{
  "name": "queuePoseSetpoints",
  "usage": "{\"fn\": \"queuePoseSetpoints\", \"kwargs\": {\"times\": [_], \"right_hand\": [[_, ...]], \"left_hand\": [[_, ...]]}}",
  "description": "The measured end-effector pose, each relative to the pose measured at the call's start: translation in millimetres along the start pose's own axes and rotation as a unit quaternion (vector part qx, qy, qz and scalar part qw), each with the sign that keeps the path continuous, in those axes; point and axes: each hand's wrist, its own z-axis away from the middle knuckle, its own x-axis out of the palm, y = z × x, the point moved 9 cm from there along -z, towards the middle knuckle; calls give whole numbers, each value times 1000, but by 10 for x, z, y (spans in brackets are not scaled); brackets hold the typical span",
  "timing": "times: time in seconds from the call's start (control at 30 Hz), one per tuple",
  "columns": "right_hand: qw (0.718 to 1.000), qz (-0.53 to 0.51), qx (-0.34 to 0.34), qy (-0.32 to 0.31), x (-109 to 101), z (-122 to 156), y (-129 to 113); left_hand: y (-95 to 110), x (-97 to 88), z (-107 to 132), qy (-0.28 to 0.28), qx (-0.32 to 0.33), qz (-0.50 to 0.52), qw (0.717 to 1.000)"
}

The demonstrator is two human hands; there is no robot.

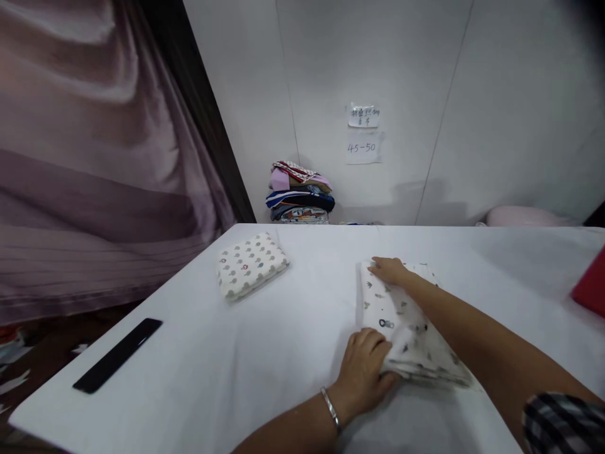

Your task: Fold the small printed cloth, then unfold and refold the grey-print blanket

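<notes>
A folded white cloth (pixel 388 309) with small grey-green printed figures lies on the white table to the right of the middle. My left hand (pixel 363 366), with a silver bracelet at the wrist, grips its near left corner, fingers curled and thumb along the front edge. Stretched across the cloth, my right hand (pixel 391 271) has its fingers closed at the far left corner. My right forearm covers part of the cloth's right side. Farther left rests a second folded cloth (pixel 253 265), white with grey round prints, apart from both hands.
A flat black object (pixel 118 355) lies near the left edge of the white table (pixel 293 366). Behind the table, folded clothes (pixel 300 195) are stacked against the wall. Something red (pixel 590 284) is at the right edge. A mauve curtain (pixel 85 164) hangs on the left.
</notes>
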Motion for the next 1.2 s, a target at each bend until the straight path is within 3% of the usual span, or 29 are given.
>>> {"fn": "queuePoseSetpoints", "kwargs": {"times": [0.13,0.33,0.53,0.63,0.77,0.97,1.07,1.2], "right_hand": [[1000,14,10,-23,29,-122,135],[994,33,86,55,-141,-78,552],[991,11,60,122,-139,198,642],[991,-40,9,124,-93,530,589],[990,-103,-48,83,2,1280,435],[965,-160,-56,201,-41,2434,380],[961,-147,-46,229,-19,2678,398],[966,-122,-64,217,-88,2698,304]], "left_hand": [[-30,13,-69,-41,7,-19,999],[-379,-160,-246,-8,-28,-29,999],[-506,-149,-258,11,-31,22,999],[-532,-137,-244,17,-27,37,999],[-585,-138,-232,28,-33,47,998],[-637,-168,-200,55,-69,54,995],[-604,-197,-184,70,-68,48,994],[-562,-224,-157,92,-56,45,993]]}}
